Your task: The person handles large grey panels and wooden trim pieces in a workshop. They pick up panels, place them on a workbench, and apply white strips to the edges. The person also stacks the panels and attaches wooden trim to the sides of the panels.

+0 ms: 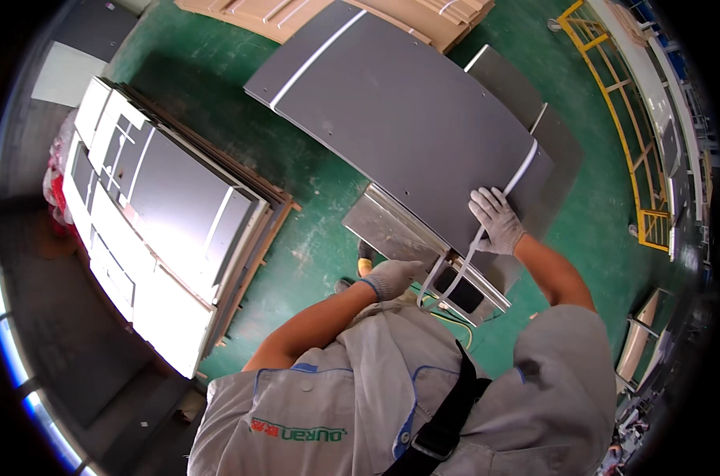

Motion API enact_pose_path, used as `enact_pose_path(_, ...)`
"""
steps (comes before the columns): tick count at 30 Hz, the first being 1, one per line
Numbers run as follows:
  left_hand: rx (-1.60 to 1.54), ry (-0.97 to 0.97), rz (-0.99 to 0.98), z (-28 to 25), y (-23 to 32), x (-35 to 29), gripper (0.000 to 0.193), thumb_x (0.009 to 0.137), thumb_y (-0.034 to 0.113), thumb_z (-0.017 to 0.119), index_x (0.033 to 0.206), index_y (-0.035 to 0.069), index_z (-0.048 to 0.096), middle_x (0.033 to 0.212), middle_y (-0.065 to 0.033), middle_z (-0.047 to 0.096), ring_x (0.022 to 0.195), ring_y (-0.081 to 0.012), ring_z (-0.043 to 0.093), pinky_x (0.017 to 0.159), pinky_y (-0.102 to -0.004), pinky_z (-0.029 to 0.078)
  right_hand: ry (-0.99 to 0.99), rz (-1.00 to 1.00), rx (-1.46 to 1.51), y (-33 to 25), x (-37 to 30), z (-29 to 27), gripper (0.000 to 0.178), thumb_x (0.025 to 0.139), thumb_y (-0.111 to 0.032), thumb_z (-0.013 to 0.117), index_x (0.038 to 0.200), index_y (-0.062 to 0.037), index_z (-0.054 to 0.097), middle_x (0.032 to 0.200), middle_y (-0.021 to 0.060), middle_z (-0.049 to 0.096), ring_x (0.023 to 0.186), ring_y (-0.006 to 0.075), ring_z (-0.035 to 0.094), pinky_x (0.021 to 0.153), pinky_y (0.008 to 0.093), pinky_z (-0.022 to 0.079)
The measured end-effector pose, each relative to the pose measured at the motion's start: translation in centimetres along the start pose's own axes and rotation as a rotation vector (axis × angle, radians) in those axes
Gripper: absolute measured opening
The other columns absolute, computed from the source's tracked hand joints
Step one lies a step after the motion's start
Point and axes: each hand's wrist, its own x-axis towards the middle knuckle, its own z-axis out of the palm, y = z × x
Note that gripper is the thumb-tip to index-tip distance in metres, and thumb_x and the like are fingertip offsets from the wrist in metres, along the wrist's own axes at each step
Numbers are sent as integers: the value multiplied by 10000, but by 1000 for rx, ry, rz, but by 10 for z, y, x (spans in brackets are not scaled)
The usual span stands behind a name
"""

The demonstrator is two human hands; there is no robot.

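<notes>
My right hand [499, 224], in a pale knit glove, lies on the near right edge of a large dark grey panel [391, 119]. Its fingers are stretched out and rest over a white strap [522, 168] that crosses the panel. From beneath this hand the strap hangs down in a loop toward my waist. My left hand [393, 279], gloved too, is in front of my body beside the hanging loop, with its fingers stretched toward the panel's edge; no clear grip on the strap shows. Under the panel, a metal-edged frame [403, 218] sticks out toward me, with a dark rectangular part [460, 290].
To the left stands a stack of white and grey panels [177, 198] on wooden boards. Brown sheets [272, 17] lie beyond the grey panel. A yellow metal frame [614, 95] stands at the right on the green floor [312, 230]. Someone's shoe [343, 284] shows near my left hand.
</notes>
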Motion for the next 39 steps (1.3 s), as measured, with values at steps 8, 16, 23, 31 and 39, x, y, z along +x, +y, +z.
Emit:
enact_pose_path(8, 206, 914, -42, -256, -86, -15, 277, 950, 190, 696, 1181, 38, 707, 1115, -183, 734, 1006, -336, 724, 899, -401, 571, -81, 34, -30, 1, 6, -10, 1233, 664, -763, 747, 1539, 28, 388, 1645, 197, 284, 1567, 366, 178, 1298, 538, 62)
enact_pose_path(16, 597, 893, -463, -503, -149, 106, 797, 887, 619, 680, 1354, -23, 601, 1382, -267, 614, 1286, -412, 594, 1072, -471, 482, -265, 113, 37, 6, 19, -15, 1263, 694, -873, 647, 1562, 7, 392, 1663, 216, 305, 1575, 380, 206, 1301, 519, 55)
enact_pose_path(23, -89, 388, -303, -584, -193, 187, 774, 927, 617, 649, 1287, -68, 664, 1220, -228, 711, 1142, -318, 659, 987, -415, 504, 162, 1077, 99, -48, 26, 10, 1284, 680, -826, 681, 1543, 68, 356, 1631, 287, 295, 1543, 455, 219, 1277, 594, 130)
enact_pose_path(31, -260, 397, -490, -583, -183, 188, 645, 981, 543, 648, 1226, -50, 714, 1156, -152, 756, 1075, -246, 706, 943, -374, 521, 567, 2034, 457, -46, 48, 28, 1273, 620, -786, 822, 1497, 37, 405, 1397, 286, 567, 1301, 440, 565, 1085, 498, 473)
enact_pose_path(39, -179, 398, -538, -588, -181, 197, 678, 944, 593, 684, 1118, -59, 748, 1013, -134, 767, 952, -228, 719, 856, -370, 538, 605, 2193, 598, -12, 33, 40, 1047, 562, -819, 840, 1184, 4, 663, 1093, 218, 753, 1084, 405, 714, 922, 477, 572)
